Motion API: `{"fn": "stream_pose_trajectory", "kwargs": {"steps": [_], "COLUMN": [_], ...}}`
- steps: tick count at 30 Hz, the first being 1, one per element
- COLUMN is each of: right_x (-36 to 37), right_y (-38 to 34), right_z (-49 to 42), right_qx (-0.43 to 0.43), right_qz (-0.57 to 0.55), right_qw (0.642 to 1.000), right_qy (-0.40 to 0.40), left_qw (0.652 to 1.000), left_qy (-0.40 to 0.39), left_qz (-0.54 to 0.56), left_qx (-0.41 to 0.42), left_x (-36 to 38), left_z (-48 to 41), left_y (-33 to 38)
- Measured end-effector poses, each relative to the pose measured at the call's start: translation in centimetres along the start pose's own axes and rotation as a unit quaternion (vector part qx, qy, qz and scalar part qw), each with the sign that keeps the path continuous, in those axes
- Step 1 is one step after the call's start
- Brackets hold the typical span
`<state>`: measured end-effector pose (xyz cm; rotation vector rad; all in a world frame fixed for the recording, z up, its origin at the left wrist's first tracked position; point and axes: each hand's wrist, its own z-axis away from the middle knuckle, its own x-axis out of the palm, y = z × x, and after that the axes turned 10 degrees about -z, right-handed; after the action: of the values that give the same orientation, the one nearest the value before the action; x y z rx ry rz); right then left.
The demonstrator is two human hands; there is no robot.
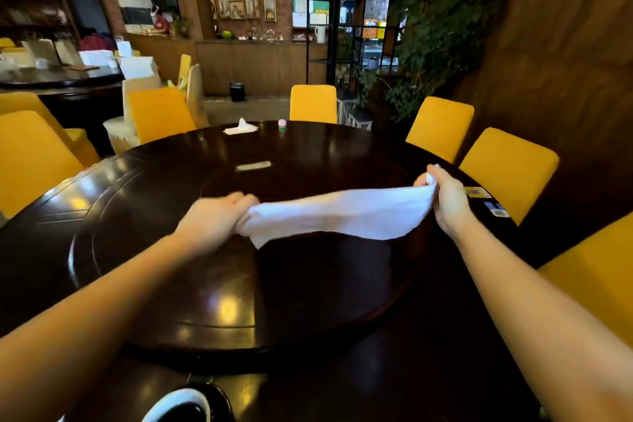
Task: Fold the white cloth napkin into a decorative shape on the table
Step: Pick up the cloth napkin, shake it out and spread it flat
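White cloth napkin (339,214) stretched above dark round wooden table (171,284).
Left hand (214,216) grips its nine-o'clock end, right hand (445,197) its three-o'clock end.

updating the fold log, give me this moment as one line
left hand: grips napkin end | right hand: grips other end | napkin: stretched above table | fold: not started

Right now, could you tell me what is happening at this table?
A person is holding a white cloth napkin stretched between both hands above a dark round table. The left hand grips one end, bunched, and the right hand pinches the other end higher up. The napkin hangs in the air, not yet laid flat, and no decorative shape shows yet. Across the table lie another white napkin and a small pink and green item.
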<state>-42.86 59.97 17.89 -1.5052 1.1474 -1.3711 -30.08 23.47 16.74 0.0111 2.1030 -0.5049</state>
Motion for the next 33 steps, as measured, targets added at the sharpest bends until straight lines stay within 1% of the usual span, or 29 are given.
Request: {"fn": "stream_pose_trajectory", "kwargs": {"steps": [3,5,8,10,11,12,13,14,16,19,21,23,24,25,26,27,28,29,30,31,32,33], "right_x": [-3.2,-5.5,-9.1,-11.5,-12.6,-13.9,-15.3,-16.5,-19.3,-22.5,-24.0,-24.5,-24.3,-23.9,-22.9,-21.2,-19.3,-16.9,-14.2,-11.5,-8.8,-6.4], "right_y": [4.3,7.1,11.3,13.9,14.9,16.0,17.0,17.7,18.9,19.6,19.5,18.6,18.2,18.1,18.0,18.4,19.3,20.5,22.0,23.6,25.0,26.2], "right_z": [2.9,5.6,10.3,13.2,14.5,15.6,16.7,17.7,19.3,21.1,22.2,23.5,23.9,24.2,24.3,24.5,24.7,25.0,25.7,26.7,27.9,29.1], "right_qx": [0.021,0.052,0.125,0.149,0.150,0.147,0.141,0.134,0.142,0.153,0.143,0.149,0.145,0.117,0.073,0.035,0.007,-0.017,-0.026,-0.010,0.017,0.022], "right_qz": [0.049,0.092,0.129,0.189,0.233,0.274,0.313,0.347,0.407,0.479,0.514,0.549,0.581,0.611,0.625,0.622,0.611,0.595,0.581,0.577,0.586,0.604], "right_qw": [0.997,0.990,0.973,0.961,0.954,0.945,0.936,0.926,0.901,0.864,0.846,0.822,0.801,0.783,0.776,0.781,0.792,0.802,0.804,0.792,0.767,0.739], "right_qy": [0.055,0.096,0.142,0.135,0.118,0.099,0.081,0.066,0.044,0.020,-0.004,-0.016,0.002,0.025,0.038,0.030,-0.006,-0.055,-0.123,-0.198,-0.262,-0.299], "left_qw": [0.998,0.995,0.975,0.962,0.953,0.937,0.913,0.894,0.874,0.855,0.853,0.869,0.890,0.912,0.929,0.943,0.948,0.947,0.941,0.928,0.922,0.917], "left_qy": [-0.050,-0.078,-0.178,-0.223,-0.264,-0.323,-0.385,-0.423,-0.451,-0.478,-0.474,-0.438,-0.393,-0.341,-0.298,-0.258,-0.234,-0.228,-0.238,-0.266,-0.280,-0.294], "left_qz": [-0.012,-0.003,-0.004,-0.003,0.020,0.042,0.058,0.067,0.074,0.084,0.075,0.100,0.120,0.132,0.143,0.175,0.207,0.227,0.230,0.226,0.210,0.189], "left_qx": [0.043,0.067,0.133,0.154,0.145,0.127,0.124,0.134,0.166,0.185,0.203,0.207,0.198,0.186,0.164,0.119,0.064,-0.004,-0.071,-0.127,-0.167,-0.192], "left_x": [2.3,3.8,5.3,6.1,6.3,6.3,6.2,6.2,5.8,5.5,5.5,5.5,5.6,5.9,6.3,6.8,7.4,7.9,8.3,8.8,9.4,9.9], "left_z": [5.0,8.2,12.1,14.6,15.7,16.7,17.6,18.5,19.7,21.1,22.1,23.1,23.5,23.9,24.1,24.0,23.7,23.2,22.9,22.7,22.9,23.5], "left_y": [4.0,7.1,12.0,15.3,16.8,18.2,19.5,20.7,22.5,24.3,24.9,25.2,25.2,25.3,25.5,25.8,26.1,26.6,27.3,27.9,28.5,29.1]}}
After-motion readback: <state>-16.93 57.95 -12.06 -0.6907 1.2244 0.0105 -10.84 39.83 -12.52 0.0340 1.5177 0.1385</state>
